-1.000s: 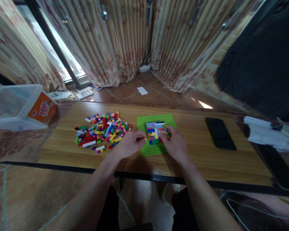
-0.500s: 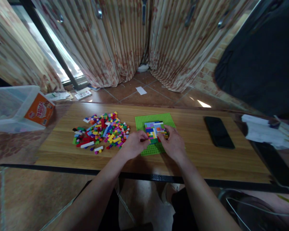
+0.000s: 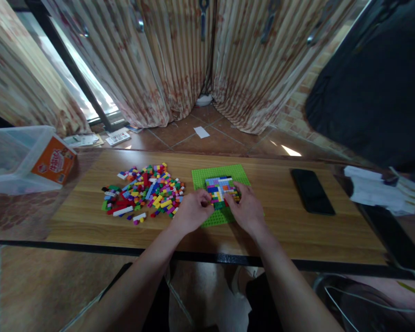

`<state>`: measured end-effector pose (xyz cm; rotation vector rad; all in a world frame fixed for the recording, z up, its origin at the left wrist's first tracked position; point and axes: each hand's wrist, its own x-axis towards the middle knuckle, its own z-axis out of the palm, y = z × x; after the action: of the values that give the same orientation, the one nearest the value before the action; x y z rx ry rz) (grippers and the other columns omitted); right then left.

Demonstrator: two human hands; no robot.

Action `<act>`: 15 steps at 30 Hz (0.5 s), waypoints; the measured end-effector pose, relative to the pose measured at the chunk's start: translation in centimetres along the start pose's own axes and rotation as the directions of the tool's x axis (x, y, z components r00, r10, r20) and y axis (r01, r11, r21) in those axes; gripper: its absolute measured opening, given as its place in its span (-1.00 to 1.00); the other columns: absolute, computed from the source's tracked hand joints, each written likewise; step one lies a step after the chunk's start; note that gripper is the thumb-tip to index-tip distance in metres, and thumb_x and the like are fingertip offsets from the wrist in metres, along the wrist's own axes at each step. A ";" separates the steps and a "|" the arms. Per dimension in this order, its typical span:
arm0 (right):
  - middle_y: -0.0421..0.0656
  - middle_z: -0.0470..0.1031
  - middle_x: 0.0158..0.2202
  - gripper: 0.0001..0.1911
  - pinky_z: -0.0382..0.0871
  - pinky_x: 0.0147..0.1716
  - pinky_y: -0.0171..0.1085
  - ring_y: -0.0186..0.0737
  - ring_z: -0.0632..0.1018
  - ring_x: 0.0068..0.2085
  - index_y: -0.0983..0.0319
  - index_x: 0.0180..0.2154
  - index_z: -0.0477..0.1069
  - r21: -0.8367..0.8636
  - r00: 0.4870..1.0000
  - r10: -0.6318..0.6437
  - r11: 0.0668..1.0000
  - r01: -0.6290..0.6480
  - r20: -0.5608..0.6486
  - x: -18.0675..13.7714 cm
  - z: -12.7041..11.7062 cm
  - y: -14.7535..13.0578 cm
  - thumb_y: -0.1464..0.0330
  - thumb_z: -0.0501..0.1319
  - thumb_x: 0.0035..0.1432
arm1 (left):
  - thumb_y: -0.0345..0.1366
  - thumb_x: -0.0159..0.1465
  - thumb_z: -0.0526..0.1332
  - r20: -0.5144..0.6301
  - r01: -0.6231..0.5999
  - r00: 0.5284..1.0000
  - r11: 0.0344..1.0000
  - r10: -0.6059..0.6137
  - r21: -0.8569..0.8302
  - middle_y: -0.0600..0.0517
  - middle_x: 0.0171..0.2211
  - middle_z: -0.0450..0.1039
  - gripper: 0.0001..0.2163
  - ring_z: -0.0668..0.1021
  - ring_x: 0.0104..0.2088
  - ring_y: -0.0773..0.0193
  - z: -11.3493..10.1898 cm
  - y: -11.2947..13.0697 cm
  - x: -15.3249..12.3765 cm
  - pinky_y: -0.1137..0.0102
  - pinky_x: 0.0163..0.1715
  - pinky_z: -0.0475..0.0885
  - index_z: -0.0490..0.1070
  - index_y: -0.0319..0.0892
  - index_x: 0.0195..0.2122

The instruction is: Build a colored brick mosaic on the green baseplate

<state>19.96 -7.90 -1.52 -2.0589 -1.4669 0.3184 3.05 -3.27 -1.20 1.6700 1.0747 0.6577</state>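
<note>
A green baseplate (image 3: 204, 177) lies on the wooden table (image 3: 280, 226), with a flat patch of many-coloured bricks (image 3: 218, 186) built on it. My left hand (image 3: 191, 212) rests at the patch's left edge, fingers curled in a pinch; what they hold is too small to make out. At the right edge of the patch my right hand (image 3: 246, 210) presses down with curled fingertips. A loose pile of small coloured bricks (image 3: 144, 193) lies to the left of the plate.
A black phone (image 3: 311, 197) lies flat to the right of the plate. A clear plastic tub with an orange box (image 3: 54, 159) stands at the far left. White cloth or paper (image 3: 376, 195) sits at the right end. Curtains hang behind the table.
Both hands stayed at the brick patch. My left hand's fingers closed in slightly against its left edge. The view drifted a little.
</note>
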 end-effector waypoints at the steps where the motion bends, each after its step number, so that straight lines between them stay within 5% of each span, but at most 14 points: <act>1: 0.08 0.48 0.01 -0.48 0.37 -0.01 -0.02 0.04 0.51 -0.01 0.27 0.12 0.36 0.000 1.000 0.001 1.000 -0.001 0.002 0.0 0.0 0.0 0.13 0.12 0.22 | -0.49 0.04 0.17 -0.004 0.004 1.000 1.000 -0.004 0.010 0.12 -0.51 0.47 -0.88 0.48 -0.51 0.35 0.1 0.0 0.0 0.48 -0.51 0.28 0.39 -0.17 -0.39; 12: 0.07 0.47 0.00 -0.47 0.38 -0.02 -0.04 0.03 0.50 0.01 0.27 0.13 0.35 -0.009 1.000 0.016 1.000 -0.016 0.010 -0.1 0.0 -0.1 0.13 0.11 0.23 | -0.42 0.10 0.22 -0.177 0.067 0.982 0.997 -0.061 0.026 0.12 -0.53 0.44 -0.96 0.46 -0.53 0.36 1.7 0.3 0.1 0.48 -0.53 0.24 0.38 -0.17 -0.41; 15: 0.07 0.47 0.01 -0.46 0.38 -0.04 -0.03 0.04 0.51 -0.01 0.27 0.13 0.35 -0.015 1.000 0.012 1.000 -0.011 0.008 -0.2 0.0 -0.1 0.11 0.10 0.23 | -0.39 0.13 0.21 -0.144 0.073 0.986 0.996 -0.079 -0.044 0.13 -0.57 0.41 -0.98 0.45 -0.56 0.37 1.5 -0.1 -0.2 0.49 -0.57 0.24 0.36 -0.17 -0.41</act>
<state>19.87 -8.03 -1.47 -2.0810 -1.4671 0.3216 4.19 -4.08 -1.78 1.5590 1.2159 0.7552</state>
